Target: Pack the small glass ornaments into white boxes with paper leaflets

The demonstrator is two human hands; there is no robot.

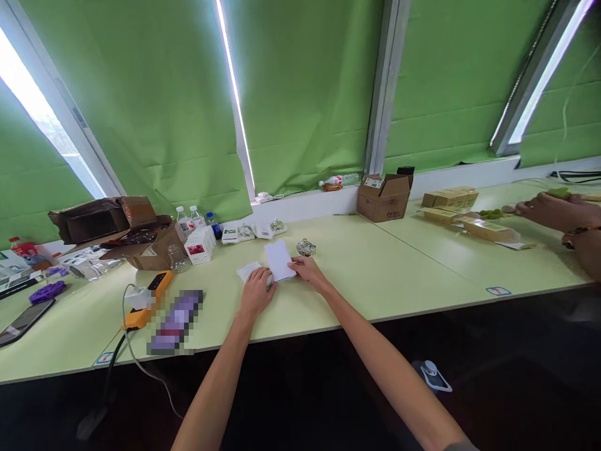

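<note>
My right hand [308,272] pinches the lower right edge of a white card or flat box [278,258], which is tilted up above the table. Close by on the left, my left hand [257,292] lies low over the tabletop, fingers curled around something small and pale that they mostly hide. A white paper or leaflet [246,270] lies flat beside its fingertips. Just beyond my right hand sits a round, shiny metallic piece [306,248], like a pocket watch or compass; its exact kind is unclear.
White small boxes [200,244] stand at the back left, near bottles [213,224] and open cartons [157,247]. A yellow power strip [159,285] and a blurred-out phone [177,319] lie left. A brown carton [384,197] stands behind. Another person's hand [549,210] works at far right.
</note>
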